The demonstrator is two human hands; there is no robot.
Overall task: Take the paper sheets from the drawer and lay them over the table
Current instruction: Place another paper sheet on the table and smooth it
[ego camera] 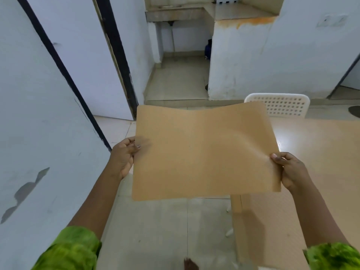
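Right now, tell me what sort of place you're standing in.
Probably a plain home or small office room beside a wash nook: a stained concrete counter with a drainpipe under it, a tan table with a white perforated chair, tiled floor.

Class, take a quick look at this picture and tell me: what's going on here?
A person holds one brown paper sheet up in the air with both hands. The left hand pinches its left edge and the right hand pinches its right edge, so the sheet buckles slightly. It is not yet laid on the table, which stands to the person's right with a white chair behind it.
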